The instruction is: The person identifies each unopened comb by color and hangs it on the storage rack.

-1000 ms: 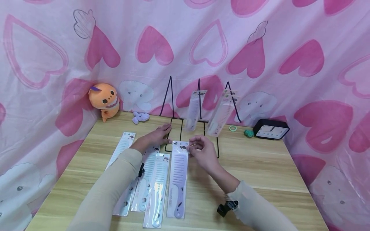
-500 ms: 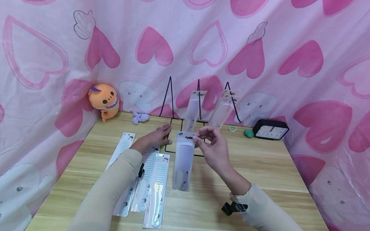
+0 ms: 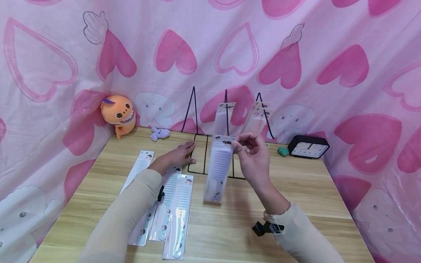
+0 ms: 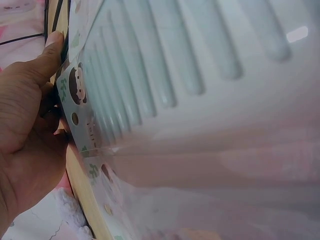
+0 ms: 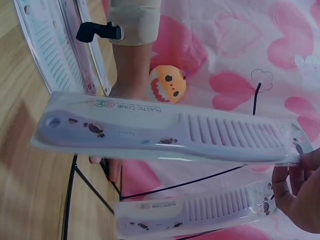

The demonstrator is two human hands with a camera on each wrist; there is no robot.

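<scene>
My right hand (image 3: 254, 159) pinches the top right corner of a packaged lilac comb (image 3: 218, 168), held upright above the table. The right wrist view shows the whole lilac comb in its clear sleeve. At the left edge of the black wire display rack's base (image 3: 206, 153), my left hand (image 3: 179, 155) holds the frame, partly hiding it. One packaged comb (image 3: 221, 118) hangs on the rack's middle hook; several pinkish packaged combs (image 3: 258, 118) hang on the right one. The left hook (image 3: 193, 95) carries nothing. Packaged pale-blue combs (image 3: 181, 215) lie under and beside my left forearm.
An orange plush toy (image 3: 119, 111) and a small purple plush (image 3: 160, 133) sit at the table's back left. A black clock (image 3: 308, 147) and a green trinket (image 3: 283, 151) stand at the back right. A pink heart-print curtain (image 3: 175, 51) lies behind.
My right hand has lifted the lilac comb off the table and carried it up and to the right, towards the middle hook. The left hand has stayed on the rack's base.
</scene>
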